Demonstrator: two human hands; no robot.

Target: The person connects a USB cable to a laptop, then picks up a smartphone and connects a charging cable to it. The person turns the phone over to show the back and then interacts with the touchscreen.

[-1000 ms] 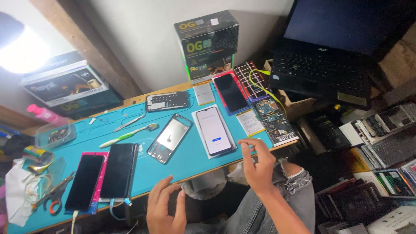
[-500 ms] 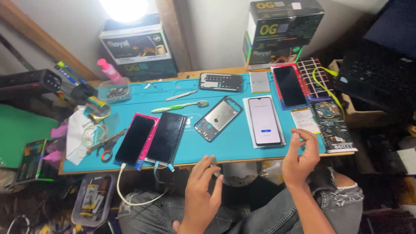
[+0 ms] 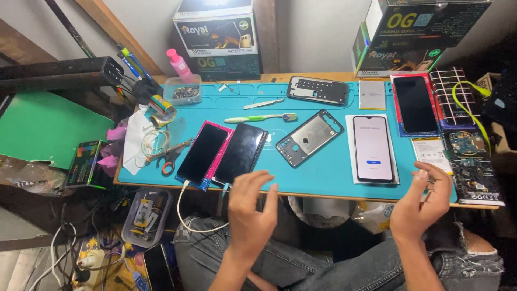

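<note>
Cluttered repair bench against a pale wall, teal work mat (image 3: 323, 172) spread across it as the landmark for everything else. Near the mat's front-left edge, two dark phones: one in a pink frame (image 3: 202, 153), one plain black slab (image 3: 242, 152) touching it, both face up and dark, white cable (image 3: 186, 207) dropping off the edge below them, probably charging or testing. At the mat's centre, a bare phone mid-frame (image 3: 309, 138) lying tilted, stripped and set aside. Right of centre, a lit phone (image 3: 372, 148) showing a pale screen, kept upright to the viewer, likely for reading. Along the mat's back edge, a green toothbrush (image 3: 258, 118), a black back cover (image 3: 319, 90) and a small parts tub (image 3: 183, 90); off its left edge, orange-handled scissors (image 3: 169, 158). Left hand (image 3: 250, 213) hovering just off the mat's front edge below the black slab, fingers spread wide, holding nothing. Right hand (image 3: 423, 202) off the front-right corner, fingers loosely curled, thumb near forefinger — pinching something small or empty, cannot tell. Compared with half a second ago: both hands raised closer to the mat, view swung slightly, phones unmoved.
</note>
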